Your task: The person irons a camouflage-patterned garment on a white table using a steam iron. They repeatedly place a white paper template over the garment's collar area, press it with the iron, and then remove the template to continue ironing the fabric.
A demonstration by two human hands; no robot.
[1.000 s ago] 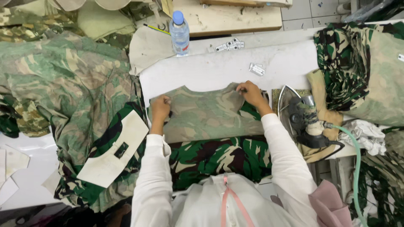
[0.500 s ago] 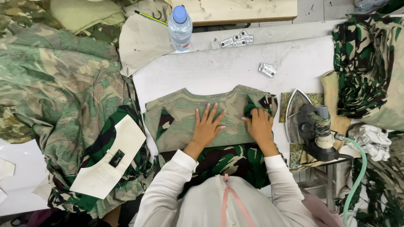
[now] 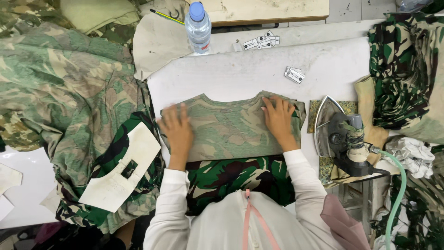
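A folded camouflage shirt (image 3: 226, 127) in pale green and tan lies on the white ironing board (image 3: 259, 69), neckline away from me. My left hand (image 3: 176, 132) rests flat on its left edge, fingers spread. My right hand (image 3: 279, 118) presses flat on its upper right part, near the sleeve. Neither hand grips anything. A darker green camouflage cloth (image 3: 231, 178) hangs off the board's near edge, under the shirt and against my body.
A steam iron (image 3: 340, 136) with a green hose (image 3: 397, 190) rests on its pad to the right. A water bottle (image 3: 198, 25) and small tags (image 3: 294, 74) sit at the board's far side. Camouflage garments are piled left (image 3: 60, 92) and right (image 3: 407, 65); a white cardboard template (image 3: 122, 169) lies on the left pile.
My hands have slid apart across the shirt: the left went from the middle to the left edge, the right moved up toward the upper right corner. The shirt now lies flatter.
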